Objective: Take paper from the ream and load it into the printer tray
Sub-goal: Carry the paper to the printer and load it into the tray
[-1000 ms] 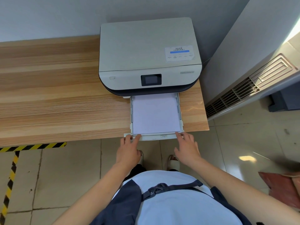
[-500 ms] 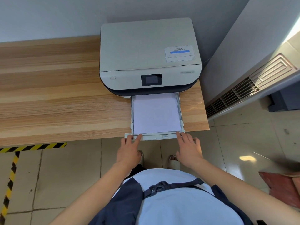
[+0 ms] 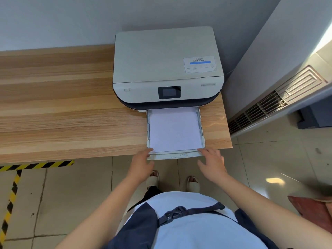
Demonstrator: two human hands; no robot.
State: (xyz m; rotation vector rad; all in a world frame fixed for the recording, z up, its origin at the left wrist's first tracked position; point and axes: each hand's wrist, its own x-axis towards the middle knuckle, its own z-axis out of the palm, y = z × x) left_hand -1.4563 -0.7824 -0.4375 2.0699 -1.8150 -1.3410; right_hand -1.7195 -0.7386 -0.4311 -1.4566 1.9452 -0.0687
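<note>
A grey printer (image 3: pixel 167 69) stands at the right end of a wooden table (image 3: pixel 62 108). Its white tray (image 3: pixel 175 156) is pulled out toward me, past the table's front edge. A stack of white paper (image 3: pixel 174 129) lies flat inside the tray. My left hand (image 3: pixel 142 166) touches the tray's front left corner with its fingers spread. My right hand (image 3: pixel 212 163) rests its fingertips on the front right corner, fingers apart. Neither hand holds anything. No ream is in view.
A grey wall runs behind the table and close along the printer's right side. A vented heater unit (image 3: pixel 276 103) stands at the right. Yellow-black tape (image 3: pixel 36 166) marks the tiled floor under the table's edge. A reddish object (image 3: pixel 312 207) lies at the lower right.
Both hands stay at the tray's front corners. The right hand's fingers have spread slightly and shifted a little to the right. Tray and paper look unmoved.
</note>
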